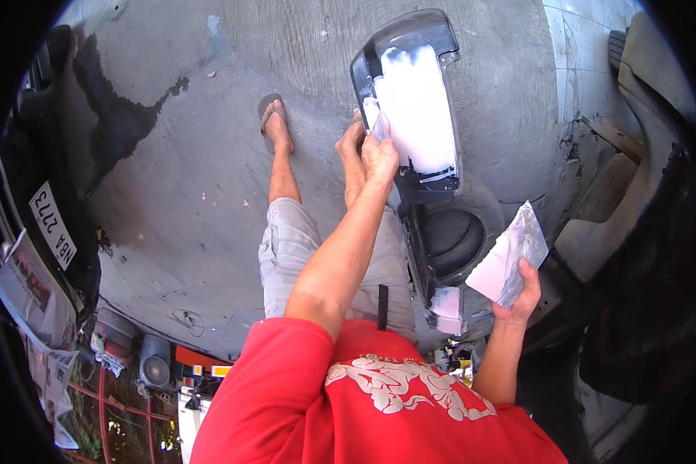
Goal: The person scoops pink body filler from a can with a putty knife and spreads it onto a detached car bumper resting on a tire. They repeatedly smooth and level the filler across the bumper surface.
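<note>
A black curved vehicle body part, perhaps a bumper, bears a broad coat of pale pinkish-white filler. At its left edge my left hand is closed around a thin, flat greyish spreader, its blade against the coated surface. Farther right and nearer to me, my right hand grips a flat mixing board. Pink putty covers much of the board's left side, and my thumb presses on its face. The fingers beneath the board are hidden.
Below the coated section lies a black part with a round recess and a pink-smeared patch. Large vehicle panels stand at right. A dark vehicle with newspaper on it is at left. A dark stain marks the concrete floor.
</note>
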Demonstrator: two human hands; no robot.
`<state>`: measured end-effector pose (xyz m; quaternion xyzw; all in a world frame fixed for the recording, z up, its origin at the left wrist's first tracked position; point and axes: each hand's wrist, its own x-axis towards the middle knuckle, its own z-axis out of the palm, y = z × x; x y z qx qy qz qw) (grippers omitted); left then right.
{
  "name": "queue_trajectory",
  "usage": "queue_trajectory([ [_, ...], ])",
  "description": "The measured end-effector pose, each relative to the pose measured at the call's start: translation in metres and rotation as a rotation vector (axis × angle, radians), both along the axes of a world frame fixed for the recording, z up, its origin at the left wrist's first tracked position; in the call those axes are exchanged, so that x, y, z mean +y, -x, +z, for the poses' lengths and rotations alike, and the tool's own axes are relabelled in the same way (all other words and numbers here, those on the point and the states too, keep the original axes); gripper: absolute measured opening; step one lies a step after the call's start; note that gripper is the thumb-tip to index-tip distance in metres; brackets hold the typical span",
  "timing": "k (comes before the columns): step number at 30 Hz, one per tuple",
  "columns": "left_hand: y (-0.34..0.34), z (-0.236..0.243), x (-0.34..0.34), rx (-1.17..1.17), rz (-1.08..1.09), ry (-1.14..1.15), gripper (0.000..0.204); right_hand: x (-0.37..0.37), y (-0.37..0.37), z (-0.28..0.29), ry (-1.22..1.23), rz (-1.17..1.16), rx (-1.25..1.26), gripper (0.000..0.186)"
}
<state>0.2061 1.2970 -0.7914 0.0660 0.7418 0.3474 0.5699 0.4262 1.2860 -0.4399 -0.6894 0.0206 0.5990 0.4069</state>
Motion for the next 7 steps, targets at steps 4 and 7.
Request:
queue_trajectory([
  [4, -0.055, 0.038, 0.024, 0.394, -0.283, 0.13, 0.065, 0.012, 0.004, -0.004, -0.012, 0.069, -0.015, 0.053],
  [7, -0.027, 0.041, 0.012, -0.052, -0.247, 0.005, 0.076, 0.023, 0.004, -0.011, -0.035, 0.126, 0.039, 0.055],
])
